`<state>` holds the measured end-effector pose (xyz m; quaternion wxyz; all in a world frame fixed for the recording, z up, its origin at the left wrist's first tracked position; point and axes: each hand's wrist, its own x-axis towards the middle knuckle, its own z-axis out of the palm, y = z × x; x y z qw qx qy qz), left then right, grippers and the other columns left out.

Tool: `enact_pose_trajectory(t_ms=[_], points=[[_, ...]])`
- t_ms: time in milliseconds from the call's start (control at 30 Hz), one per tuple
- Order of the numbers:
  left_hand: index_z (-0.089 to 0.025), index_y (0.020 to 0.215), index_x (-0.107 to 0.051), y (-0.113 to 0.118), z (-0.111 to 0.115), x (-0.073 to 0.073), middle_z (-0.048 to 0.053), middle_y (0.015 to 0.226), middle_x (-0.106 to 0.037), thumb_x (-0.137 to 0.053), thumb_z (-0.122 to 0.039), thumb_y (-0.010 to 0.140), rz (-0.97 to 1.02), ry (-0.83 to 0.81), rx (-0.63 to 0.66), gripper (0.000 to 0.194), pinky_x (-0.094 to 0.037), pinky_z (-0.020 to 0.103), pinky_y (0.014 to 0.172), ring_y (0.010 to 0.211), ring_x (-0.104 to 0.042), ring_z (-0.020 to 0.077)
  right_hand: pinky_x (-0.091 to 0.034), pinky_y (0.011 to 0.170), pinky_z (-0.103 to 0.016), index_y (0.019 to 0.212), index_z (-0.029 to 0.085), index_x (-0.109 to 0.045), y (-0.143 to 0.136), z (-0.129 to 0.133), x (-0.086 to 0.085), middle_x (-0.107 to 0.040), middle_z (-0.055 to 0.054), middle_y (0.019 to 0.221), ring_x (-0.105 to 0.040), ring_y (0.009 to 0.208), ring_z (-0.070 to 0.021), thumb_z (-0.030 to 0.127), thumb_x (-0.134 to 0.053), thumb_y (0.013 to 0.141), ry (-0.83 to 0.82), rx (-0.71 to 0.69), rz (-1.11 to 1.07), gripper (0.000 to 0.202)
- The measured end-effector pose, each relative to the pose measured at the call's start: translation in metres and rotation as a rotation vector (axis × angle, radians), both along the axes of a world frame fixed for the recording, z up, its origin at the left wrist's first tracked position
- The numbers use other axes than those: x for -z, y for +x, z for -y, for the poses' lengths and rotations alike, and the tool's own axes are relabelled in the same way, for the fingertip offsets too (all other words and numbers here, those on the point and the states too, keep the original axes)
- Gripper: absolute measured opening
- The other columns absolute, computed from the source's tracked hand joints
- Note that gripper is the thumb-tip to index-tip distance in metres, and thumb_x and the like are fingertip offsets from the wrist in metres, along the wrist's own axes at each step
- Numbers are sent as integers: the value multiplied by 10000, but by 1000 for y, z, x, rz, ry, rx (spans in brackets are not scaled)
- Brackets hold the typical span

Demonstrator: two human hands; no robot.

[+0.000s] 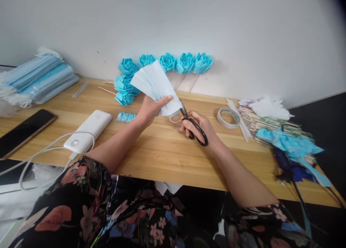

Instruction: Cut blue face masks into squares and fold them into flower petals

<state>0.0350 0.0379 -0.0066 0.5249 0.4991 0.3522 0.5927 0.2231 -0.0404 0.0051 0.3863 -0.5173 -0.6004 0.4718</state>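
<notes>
A pale blue face mask [155,80], fanned out at its upper left end, is gripped by my left hand [152,109], thumb on top. My right hand [198,125] is closed round a pair of scissors [200,132] with black handles. The blades meet the mask's lower right edge, where a thin white ear loop [175,119] hangs. How far the blades are parted I cannot tell. Behind the mask, several blue folded flowers [185,62] on thin sticks lean against the wall. A small pleated blue strip [125,117] lies left of my left wrist.
Stacked masks [45,77] lie at the back left, with a phone [27,131] and a white power bank [88,131] with its cable nearer. A tape roll [228,118], white strips [239,120], blue scraps [292,141] and a dark corded tool [283,163] are on the right.
</notes>
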Motion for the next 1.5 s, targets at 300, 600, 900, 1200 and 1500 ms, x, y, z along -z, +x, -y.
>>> enact_pose_trajectory(t_ms=[300, 600, 900, 1200, 1500], points=[[-122, 1034, -675, 0, -1, 2, 141, 1132, -737, -899, -498, 608, -21, -23, 15, 611, -553, 490, 1006, 1165, -660, 360, -397, 453, -229, 907, 187, -574, -1, -1, 2, -694, -14, 679, -531, 464, -93, 530, -698, 807, -2, -25, 18, 378], [-122, 1040, -678, 2, 1, 5, 146, 1128, -739, -897, -480, 618, -12, -46, 29, 595, -563, 482, 967, 1122, -679, 358, -390, 445, -222, 920, 189, -570, -1, 0, 3, -671, 2, 648, -516, 456, -85, 523, -698, 813, 14, -30, 11, 373], [-137, 1110, -647, 2, 0, 6, 143, 1157, -727, -884, -480, 640, -16, -30, 38, 627, -536, 481, 1010, 1169, -660, 351, -367, 424, -210, 895, 193, -567, -1, 1, 1, -611, 39, 586, -491, 428, -76, 551, -689, 807, 18, -18, 13, 388], [-126, 1077, -669, 1, 0, 6, 153, 1203, -723, -863, -494, 673, 2, -31, 20, 579, -544, 463, 1012, 1167, -664, 349, -330, 392, -195, 886, 202, -561, -2, 0, 3, -574, 60, 538, -455, 395, -68, 541, -707, 783, 9, 2, 10, 383], [-125, 1064, -671, 1, -2, 9, 153, 1165, -737, -874, -477, 661, 21, -59, 22, 572, -563, 474, 981, 1154, -676, 360, -333, 381, -192, 877, 204, -566, -2, 1, 4, -561, 65, 523, -450, 382, -68, 538, -707, 781, 0, 14, 6, 375]])
